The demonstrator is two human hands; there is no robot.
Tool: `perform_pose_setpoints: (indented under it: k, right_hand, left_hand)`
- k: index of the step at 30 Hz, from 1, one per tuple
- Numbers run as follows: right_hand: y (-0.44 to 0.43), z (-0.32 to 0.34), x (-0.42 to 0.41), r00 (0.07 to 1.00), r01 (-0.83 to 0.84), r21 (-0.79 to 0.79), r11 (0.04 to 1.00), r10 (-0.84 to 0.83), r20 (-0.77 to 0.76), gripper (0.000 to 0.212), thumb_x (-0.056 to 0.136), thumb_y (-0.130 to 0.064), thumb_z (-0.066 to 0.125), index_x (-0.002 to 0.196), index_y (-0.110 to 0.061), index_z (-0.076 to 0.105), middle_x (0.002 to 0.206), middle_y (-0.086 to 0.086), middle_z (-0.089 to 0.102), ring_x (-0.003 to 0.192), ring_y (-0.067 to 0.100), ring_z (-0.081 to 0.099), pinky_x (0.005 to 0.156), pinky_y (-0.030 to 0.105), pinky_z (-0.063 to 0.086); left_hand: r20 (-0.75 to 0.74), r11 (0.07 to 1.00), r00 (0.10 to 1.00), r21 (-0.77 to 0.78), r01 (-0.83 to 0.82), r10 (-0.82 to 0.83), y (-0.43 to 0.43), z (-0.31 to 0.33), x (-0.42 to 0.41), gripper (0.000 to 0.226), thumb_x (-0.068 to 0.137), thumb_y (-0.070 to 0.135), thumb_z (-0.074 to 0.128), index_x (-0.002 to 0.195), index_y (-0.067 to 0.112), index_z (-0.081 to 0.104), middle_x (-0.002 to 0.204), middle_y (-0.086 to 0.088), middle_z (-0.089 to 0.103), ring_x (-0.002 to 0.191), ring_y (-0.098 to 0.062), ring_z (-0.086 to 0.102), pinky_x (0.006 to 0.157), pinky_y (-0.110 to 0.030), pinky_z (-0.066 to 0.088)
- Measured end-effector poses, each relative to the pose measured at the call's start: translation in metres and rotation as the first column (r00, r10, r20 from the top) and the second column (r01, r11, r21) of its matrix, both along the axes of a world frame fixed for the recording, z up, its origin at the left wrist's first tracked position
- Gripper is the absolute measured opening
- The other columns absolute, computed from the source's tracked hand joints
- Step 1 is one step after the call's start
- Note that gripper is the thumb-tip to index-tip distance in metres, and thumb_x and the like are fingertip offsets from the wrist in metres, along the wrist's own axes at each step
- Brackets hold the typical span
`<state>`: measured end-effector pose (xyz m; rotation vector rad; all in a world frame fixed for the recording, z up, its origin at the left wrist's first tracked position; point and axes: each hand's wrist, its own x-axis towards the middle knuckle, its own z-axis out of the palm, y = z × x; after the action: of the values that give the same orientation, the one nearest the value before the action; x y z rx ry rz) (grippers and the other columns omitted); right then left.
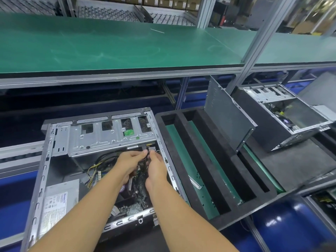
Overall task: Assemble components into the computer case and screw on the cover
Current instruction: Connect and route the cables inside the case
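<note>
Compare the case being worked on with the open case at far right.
The near case has the left hand and right hand inside, both gripping black cables; the far case has no hands in it. The near case lies roughly square to the person; the far case sits skewed, its black outer wall showing. Both lie uncovered, open side up, with a silver drive cage.

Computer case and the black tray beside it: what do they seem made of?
Computer case: bare sheet metal, probably steel; dull grey sheen, stamped slots and holes. Black tray: likely dense foam; matte, thick walls with cut slots, green lining beneath.
</note>
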<state>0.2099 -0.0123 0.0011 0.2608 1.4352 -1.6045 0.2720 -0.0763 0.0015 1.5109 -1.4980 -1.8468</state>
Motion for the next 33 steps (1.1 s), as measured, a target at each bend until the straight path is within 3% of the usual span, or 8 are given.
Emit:
perform_pose_setpoints:
  k: [2, 5, 10, 19, 24, 30, 33]
  right_hand:
    - [-0.005, -0.001, -0.001, 1.000, -0.009, 0.005, 1.000, 0.009, -0.020, 0.010, 0.101, -0.030, 0.063, 0.096, -0.026, 0.072, 0.106, 0.010, 0.074, 0.104, 0.029, 0.070, 0.087, 0.042, 0.059]
    - [-0.009, -0.009, -0.006, 0.998, -0.024, 0.009, 1.000, 0.024, -0.054, 0.011, 0.099, -0.032, 0.066, 0.093, -0.024, 0.071, 0.099, 0.008, 0.074, 0.096, 0.025, 0.070, 0.071, 0.034, 0.058]
    - [-0.010, -0.013, -0.007, 1.000, -0.013, -0.047, 0.999, 0.013, -0.018, 0.013, 0.098, -0.027, 0.068, 0.087, -0.020, 0.070, 0.095, 0.009, 0.074, 0.094, 0.028, 0.069, 0.077, 0.040, 0.060]
    - [-0.011, -0.016, -0.010, 1.000, 0.000, -0.056, 0.998, 0.001, 0.015, 0.009, 0.098, -0.027, 0.068, 0.095, -0.020, 0.072, 0.101, 0.007, 0.074, 0.096, 0.023, 0.070, 0.065, 0.030, 0.057]
    - [-0.011, -0.016, -0.012, 0.998, -0.022, -0.090, 0.996, 0.026, 0.052, 0.009, 0.097, -0.027, 0.070, 0.095, -0.019, 0.073, 0.089, 0.006, 0.075, 0.087, 0.025, 0.071, 0.069, 0.037, 0.061]
    - [-0.011, -0.016, -0.013, 0.995, -0.033, -0.127, 0.991, 0.044, 0.084, 0.011, 0.101, -0.029, 0.064, 0.100, -0.020, 0.070, 0.093, 0.010, 0.074, 0.090, 0.028, 0.070, 0.079, 0.044, 0.059]
    - [-0.011, -0.015, -0.015, 0.992, -0.043, -0.152, 0.987, 0.060, 0.107, 0.012, 0.103, -0.030, 0.061, 0.100, -0.021, 0.066, 0.087, 0.009, 0.073, 0.079, 0.026, 0.068, 0.069, 0.040, 0.056]
  left_hand:
    - [-0.072, 0.997, 0.996, 0.057, -0.044, 0.048, -0.003, -0.004, 0.000, 0.019, 0.084, 0.032, 0.077, 0.095, 0.016, 0.079, 0.077, -0.001, 0.074, 0.042, -0.009, 0.044, 0.043, -0.020, 0.040]
    - [-0.110, 0.992, 0.989, 0.087, -0.088, 0.098, -0.004, -0.009, -0.001, 0.014, 0.084, 0.028, 0.078, 0.091, 0.016, 0.080, 0.072, 0.002, 0.071, 0.042, -0.007, 0.042, 0.044, -0.021, 0.038]
    - [-0.128, 0.980, 0.975, 0.100, -0.172, 0.184, 0.000, -0.011, -0.007, 0.011, 0.083, 0.025, 0.079, 0.088, 0.015, 0.079, 0.069, -0.001, 0.070, 0.040, -0.008, 0.041, 0.041, -0.019, 0.036]
    - [-0.124, 0.977, 0.972, 0.092, -0.191, 0.201, -0.001, -0.015, -0.007, 0.012, 0.082, 0.028, 0.080, 0.087, 0.017, 0.080, 0.073, -0.001, 0.071, 0.047, -0.011, 0.042, 0.044, -0.022, 0.039]
    - [-0.128, 0.978, 0.973, 0.107, -0.181, 0.194, -0.004, -0.018, -0.007, 0.013, 0.080, 0.030, 0.081, 0.086, 0.018, 0.081, 0.075, 0.000, 0.073, 0.048, -0.011, 0.043, 0.044, -0.022, 0.040]
    - [-0.154, 0.969, 0.966, 0.170, -0.180, 0.206, -0.006, -0.018, -0.007, 0.013, 0.080, 0.024, 0.082, 0.088, 0.015, 0.080, 0.069, 0.000, 0.070, 0.044, -0.009, 0.039, 0.041, -0.020, 0.038]
    - [-0.165, 0.960, 0.961, 0.207, -0.188, 0.224, -0.006, -0.017, -0.009, 0.013, 0.080, 0.023, 0.081, 0.090, 0.014, 0.079, 0.070, 0.000, 0.070, 0.043, -0.008, 0.038, 0.040, -0.018, 0.037]
